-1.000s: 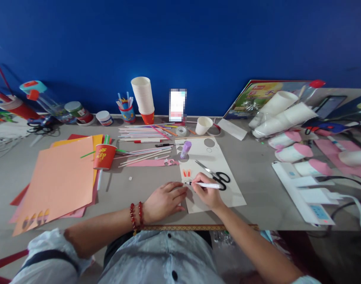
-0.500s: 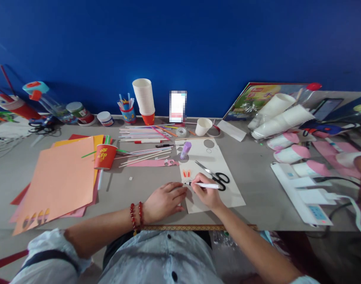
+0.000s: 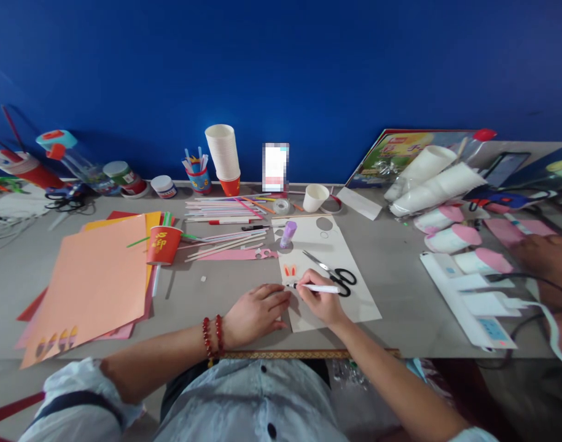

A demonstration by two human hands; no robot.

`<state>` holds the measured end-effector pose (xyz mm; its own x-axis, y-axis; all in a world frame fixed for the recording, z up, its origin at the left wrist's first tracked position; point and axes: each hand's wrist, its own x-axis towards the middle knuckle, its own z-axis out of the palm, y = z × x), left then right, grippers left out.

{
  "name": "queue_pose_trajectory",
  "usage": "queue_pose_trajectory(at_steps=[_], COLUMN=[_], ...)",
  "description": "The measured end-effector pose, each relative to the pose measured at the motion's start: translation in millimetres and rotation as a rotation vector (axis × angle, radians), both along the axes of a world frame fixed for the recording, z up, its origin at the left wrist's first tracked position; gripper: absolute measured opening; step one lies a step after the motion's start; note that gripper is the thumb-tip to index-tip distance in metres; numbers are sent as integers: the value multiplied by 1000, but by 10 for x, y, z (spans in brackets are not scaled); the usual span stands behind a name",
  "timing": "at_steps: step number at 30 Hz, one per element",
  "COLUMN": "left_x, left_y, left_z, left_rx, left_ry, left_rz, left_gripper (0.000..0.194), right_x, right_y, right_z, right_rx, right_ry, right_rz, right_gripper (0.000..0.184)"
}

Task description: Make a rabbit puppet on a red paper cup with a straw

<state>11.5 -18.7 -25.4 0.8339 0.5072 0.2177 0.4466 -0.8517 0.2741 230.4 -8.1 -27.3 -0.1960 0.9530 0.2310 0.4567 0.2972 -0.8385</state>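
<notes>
My right hand [image 3: 320, 299] grips a white marker pen [image 3: 321, 288], its dark tip down at the paper by my left fingertips. My left hand [image 3: 260, 312] lies flat, fingers stretched out, at the left edge of the white paper sheet [image 3: 354, 307]. Just above the pen tip are small orange-and-white bunny ears [image 3: 290, 271]. Black-handled scissors [image 3: 340, 277] lie on the sheet beyond my right hand, blades pointing up and left. A purple glue stick [image 3: 288, 234] stands near the sheet's upper left, where round holes have been cut.
Coloured paper [image 3: 96, 270] is stacked at left beside a red paper cup [image 3: 163, 245]. Straws [image 3: 225, 209], stacked white cups [image 3: 223, 150] and a phone [image 3: 275, 167] stand or lie at the back. At right are a power strip [image 3: 467, 301] and a co-worker's hand [image 3: 545, 258].
My hands and the marker stay almost in place. The co-worker's hand at the far right has come further into view, over the pink paper. The view has shifted very slightly.
</notes>
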Motion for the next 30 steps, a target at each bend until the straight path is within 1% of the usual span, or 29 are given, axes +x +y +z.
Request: queue_pose_trajectory(at_steps=[5,13,20,30], left_x=[3,0,-3,1], left_y=[6,4,2,6], left_z=[9,-6,-3,-2], left_rx=[5,6,7,19], left_ry=[-11,-22,-15,-6], left_rz=[-2,-1,-5,-6], left_gripper=[43,40,42,42], right_x=[4,-2,0,7], right_y=[3,3,5,0], right_z=[-14,-7,-25,-27], right_rx=[37,31,38,26], right_ry=[12,6,8,-1], right_rz=[-19,5,-15,-9], right_gripper=[19,19,19,19])
